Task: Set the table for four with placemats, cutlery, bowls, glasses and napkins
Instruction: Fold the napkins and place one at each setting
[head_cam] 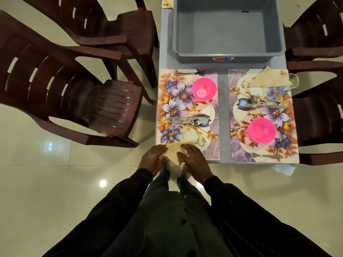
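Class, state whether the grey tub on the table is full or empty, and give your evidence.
Empty: the grey tub shows a bare floor, with nothing lying in it.

A bare strip of table runs between the floral placemats; the grey tub blocks its far end; brown chairs crowd both sides.

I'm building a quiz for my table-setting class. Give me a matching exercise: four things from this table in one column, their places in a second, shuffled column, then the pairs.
1. grey tub
2. left placemat's fork
3. right placemat's fork
4. nearest napkin

A. near edge of its mat
B. far end of the table
C. under the left hand and right hand
D. far edge of its mat

Pairs: 1-B, 2-D, 3-A, 4-C
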`<state>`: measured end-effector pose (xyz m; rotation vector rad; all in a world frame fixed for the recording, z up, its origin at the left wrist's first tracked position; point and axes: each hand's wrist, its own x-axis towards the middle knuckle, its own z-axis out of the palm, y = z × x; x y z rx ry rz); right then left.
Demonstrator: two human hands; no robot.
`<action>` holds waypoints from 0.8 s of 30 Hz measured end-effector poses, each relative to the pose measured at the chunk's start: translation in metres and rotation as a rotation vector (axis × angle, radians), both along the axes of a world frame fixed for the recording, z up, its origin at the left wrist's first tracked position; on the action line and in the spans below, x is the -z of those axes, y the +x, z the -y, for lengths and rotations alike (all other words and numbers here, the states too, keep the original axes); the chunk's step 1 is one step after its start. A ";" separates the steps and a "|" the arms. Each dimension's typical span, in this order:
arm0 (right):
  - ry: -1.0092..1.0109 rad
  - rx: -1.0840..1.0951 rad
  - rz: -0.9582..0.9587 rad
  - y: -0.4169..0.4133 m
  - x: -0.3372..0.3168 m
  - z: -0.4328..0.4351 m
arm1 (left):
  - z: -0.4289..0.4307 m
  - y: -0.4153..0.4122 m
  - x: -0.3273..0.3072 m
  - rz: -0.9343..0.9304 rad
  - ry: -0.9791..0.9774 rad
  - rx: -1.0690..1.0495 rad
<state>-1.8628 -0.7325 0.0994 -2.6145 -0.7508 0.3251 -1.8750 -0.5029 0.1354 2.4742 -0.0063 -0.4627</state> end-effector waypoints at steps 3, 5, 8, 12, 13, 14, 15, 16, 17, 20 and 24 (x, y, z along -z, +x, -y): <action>-0.018 0.027 -0.004 0.004 -0.004 0.002 | 0.001 0.000 -0.001 0.025 0.008 0.014; -0.020 0.050 0.010 0.006 -0.006 0.001 | 0.003 0.001 -0.003 0.045 0.017 0.044; -0.042 0.077 0.009 0.007 -0.005 0.003 | 0.007 0.002 -0.004 0.049 0.036 0.074; -0.074 0.089 -0.040 0.010 -0.007 0.003 | 0.009 0.000 -0.005 -0.005 0.056 0.093; -0.083 0.095 -0.046 0.010 -0.006 0.003 | 0.010 0.000 -0.005 -0.020 0.054 0.102; -0.089 0.105 -0.055 0.010 -0.006 0.004 | 0.011 0.000 -0.006 -0.035 0.051 0.115; -0.092 0.116 -0.067 0.010 -0.006 0.006 | 0.012 0.001 -0.007 -0.048 0.051 0.132; -0.091 0.123 -0.078 0.010 -0.006 0.008 | 0.013 0.001 -0.007 -0.058 0.057 0.149; -0.088 0.126 -0.083 0.009 -0.006 0.010 | 0.015 0.002 -0.008 -0.068 0.066 0.161; -0.084 0.120 -0.075 0.009 -0.004 0.014 | 0.019 0.002 -0.010 -0.095 0.077 0.165; -0.070 0.137 -0.025 0.008 -0.006 0.016 | 0.018 0.002 -0.014 -0.130 0.086 0.169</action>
